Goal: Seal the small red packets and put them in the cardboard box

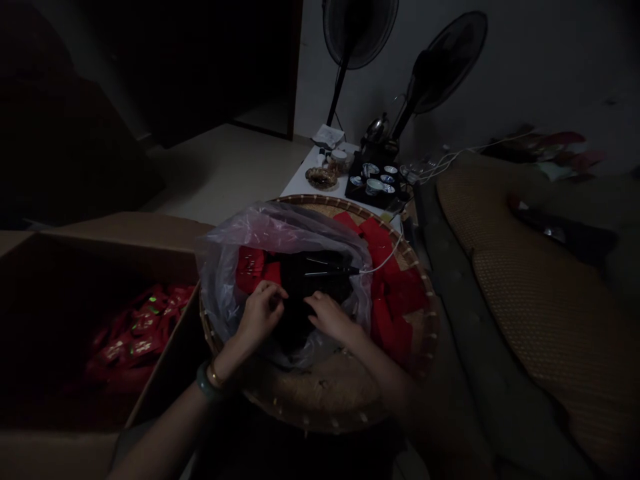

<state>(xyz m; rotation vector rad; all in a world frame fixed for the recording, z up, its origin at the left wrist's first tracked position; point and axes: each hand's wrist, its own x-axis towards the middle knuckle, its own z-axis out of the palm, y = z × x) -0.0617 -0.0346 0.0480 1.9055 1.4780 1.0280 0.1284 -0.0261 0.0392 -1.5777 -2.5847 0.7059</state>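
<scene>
My left hand (263,310) is curled over a clear plastic bag (217,273), thumb and forefinger drawn close together. Facing it, my right hand (331,315) has its fingers bent inward. Anything between the fingertips is lost against a dark loose mass (295,327), perhaps dried leaves, that fills the bag. Just beyond the hands lies a black two-armed tool (330,272), shaped like a hair straightener, with a white cord. Red packets (250,267) sit inside the bag at its left. The bag rests in a round woven bamboo tray (320,393).
More red packets (395,293) cover the tray's right side. At left stands an open cardboard box (165,353) holding shiny red packages (145,333). Behind are a white table (300,180), a black tea tray (360,193) with cups and two fans (445,63). A padded seat (525,267) borders the right.
</scene>
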